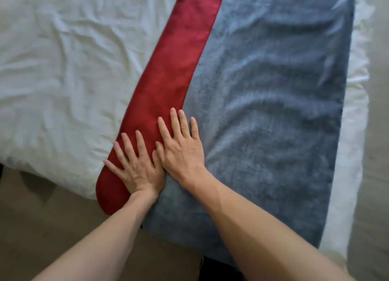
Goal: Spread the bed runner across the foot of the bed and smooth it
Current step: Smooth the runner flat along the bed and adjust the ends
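Two flat hands, left hand (136, 167) and right hand (182, 149), press bed runner (263, 112).

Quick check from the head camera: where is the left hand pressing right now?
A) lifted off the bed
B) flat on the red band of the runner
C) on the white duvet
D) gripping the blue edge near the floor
B: the left hand lies flat, fingers spread, on the red band, beside the right hand, which straddles the seam with the blue panel.
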{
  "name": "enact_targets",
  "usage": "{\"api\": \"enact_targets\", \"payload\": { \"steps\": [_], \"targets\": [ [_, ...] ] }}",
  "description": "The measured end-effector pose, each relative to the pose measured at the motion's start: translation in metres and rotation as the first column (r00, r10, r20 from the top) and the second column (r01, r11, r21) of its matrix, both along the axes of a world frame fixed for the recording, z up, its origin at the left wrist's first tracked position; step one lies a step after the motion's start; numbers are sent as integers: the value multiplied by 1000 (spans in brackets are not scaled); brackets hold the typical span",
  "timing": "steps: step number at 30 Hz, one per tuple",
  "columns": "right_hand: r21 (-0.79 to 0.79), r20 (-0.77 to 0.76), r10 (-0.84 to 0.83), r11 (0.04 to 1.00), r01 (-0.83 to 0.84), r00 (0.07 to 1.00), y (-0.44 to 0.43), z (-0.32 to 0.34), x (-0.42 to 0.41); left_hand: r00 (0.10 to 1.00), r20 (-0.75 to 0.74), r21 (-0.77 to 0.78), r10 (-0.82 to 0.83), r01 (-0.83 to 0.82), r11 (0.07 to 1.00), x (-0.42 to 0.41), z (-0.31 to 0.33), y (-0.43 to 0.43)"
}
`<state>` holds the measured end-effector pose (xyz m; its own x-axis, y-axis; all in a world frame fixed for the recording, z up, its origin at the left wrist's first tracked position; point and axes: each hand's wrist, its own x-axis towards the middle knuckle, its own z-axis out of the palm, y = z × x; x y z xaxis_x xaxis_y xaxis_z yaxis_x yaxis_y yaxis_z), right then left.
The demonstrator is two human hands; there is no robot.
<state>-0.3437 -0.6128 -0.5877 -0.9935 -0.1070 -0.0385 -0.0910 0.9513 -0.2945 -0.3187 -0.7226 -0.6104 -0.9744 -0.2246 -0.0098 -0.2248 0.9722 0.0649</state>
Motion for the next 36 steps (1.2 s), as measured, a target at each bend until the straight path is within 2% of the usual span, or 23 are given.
{"api": "enact_targets", "payload": {
  "steps": [11,20,25,32,36],
  "targets": [
    [92,-25,-164,982,166,986,21,7,64,993,-111,55,-36,42,998,-3,-4,2],
    [161,-73,-343,923,350,937,47,1,149,992,-125,92,-33,45,995,-3,-8,-2],
    [146,-114,-437,881,451,892,39,-12,172,992,-108,133,-65,79,988,-3,-5,-3],
    [133,-86,-582,798,588,809,23,-19,198,986,-9,283,-165,161,945,-5,9,-19],
    [185,-40,-570,803,567,821,23,-17,225,971,10,419,-239,213,883,-1,19,-34]
  ]
}}
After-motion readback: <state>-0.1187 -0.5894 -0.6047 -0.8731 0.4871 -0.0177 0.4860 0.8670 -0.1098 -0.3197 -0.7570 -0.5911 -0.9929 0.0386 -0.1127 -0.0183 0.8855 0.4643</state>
